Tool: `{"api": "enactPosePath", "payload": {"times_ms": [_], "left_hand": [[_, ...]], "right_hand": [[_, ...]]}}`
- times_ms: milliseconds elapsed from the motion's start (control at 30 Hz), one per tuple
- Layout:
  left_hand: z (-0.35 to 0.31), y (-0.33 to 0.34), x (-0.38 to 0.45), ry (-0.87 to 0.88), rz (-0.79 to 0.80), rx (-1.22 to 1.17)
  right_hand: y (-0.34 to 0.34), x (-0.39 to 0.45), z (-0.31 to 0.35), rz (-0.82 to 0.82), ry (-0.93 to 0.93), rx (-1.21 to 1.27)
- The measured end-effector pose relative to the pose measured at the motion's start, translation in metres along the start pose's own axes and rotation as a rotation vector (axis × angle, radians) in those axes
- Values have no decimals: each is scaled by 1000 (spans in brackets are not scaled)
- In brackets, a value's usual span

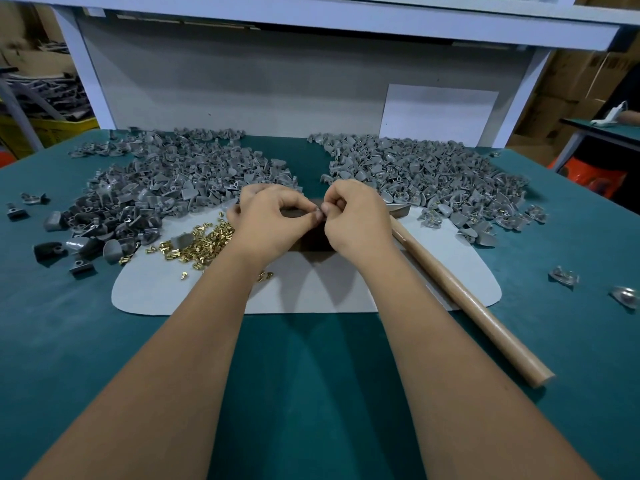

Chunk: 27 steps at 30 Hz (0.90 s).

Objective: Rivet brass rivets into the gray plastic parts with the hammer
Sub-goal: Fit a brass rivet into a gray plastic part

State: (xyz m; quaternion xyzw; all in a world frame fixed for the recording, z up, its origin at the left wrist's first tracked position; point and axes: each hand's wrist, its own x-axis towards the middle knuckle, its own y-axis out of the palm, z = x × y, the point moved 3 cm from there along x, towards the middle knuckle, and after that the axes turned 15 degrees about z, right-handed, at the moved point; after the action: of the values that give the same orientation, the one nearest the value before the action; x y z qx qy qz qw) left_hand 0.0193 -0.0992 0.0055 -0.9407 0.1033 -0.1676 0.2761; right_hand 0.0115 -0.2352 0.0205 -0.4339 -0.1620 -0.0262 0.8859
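Note:
My left hand [273, 220] and my right hand [356, 220] meet fingertip to fingertip over a dark block [311, 242] on a grey mat [311, 292]. Both pinch something small between them; it is too small to name. A gray plastic part [231, 204] peeks out behind my left hand. Loose brass rivets [201, 245] lie in a heap left of my left wrist. The hammer [467, 299] lies on the mat to the right, wooden handle pointing toward me, its head behind my right hand.
A big pile of gray plastic parts [166, 181] fills the left of the green table [311, 393]; a second pile [433, 171] with rivets showing fills the right. Stray parts [562, 277] lie at the right edge. A shelf frame stands behind.

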Motion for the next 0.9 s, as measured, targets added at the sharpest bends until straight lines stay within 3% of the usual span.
{"api": "enactPosePath", "payload": {"times_ms": [300, 633, 900], "left_hand": [[-1, -1, -3, -22, 27, -9], [2, 0, -5, 11, 12, -35], [-2, -1, -6, -72, -2, 26]], "right_hand": [[1, -3, -1, 32, 16, 90], [10, -7, -5, -23, -37, -68], [-1, -13, -19, -113, 98, 639]]}}
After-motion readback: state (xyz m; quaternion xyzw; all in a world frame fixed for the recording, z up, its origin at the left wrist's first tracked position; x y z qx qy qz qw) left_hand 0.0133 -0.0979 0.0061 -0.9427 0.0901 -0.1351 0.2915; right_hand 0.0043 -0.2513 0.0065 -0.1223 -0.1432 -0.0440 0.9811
